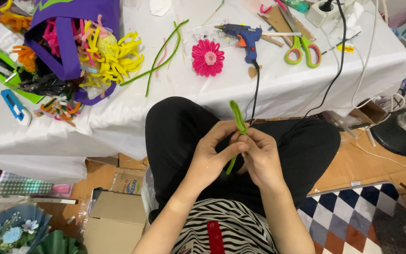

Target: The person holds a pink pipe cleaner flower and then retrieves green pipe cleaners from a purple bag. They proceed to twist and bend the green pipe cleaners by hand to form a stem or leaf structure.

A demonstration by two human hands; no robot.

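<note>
Over my lap, both hands pinch a folded green pipe cleaner (237,116). Its looped tip sticks up above my fingers and its lower end hangs below them. My left hand (211,154) grips it from the left with the thumb along the stem. My right hand (261,157) closes around it from the right. I sit in dark trousers and a striped top, facing a table with a white cloth (118,113).
On the table lie a pink pipe-cleaner flower (207,57), a blue glue gun (245,37), green scissors (302,50), loose green pipe cleaners (163,54) and a purple bag (74,42) stuffed with yellow and pink pipe cleaners. Cardboard boxes (113,221) sit on the floor at left.
</note>
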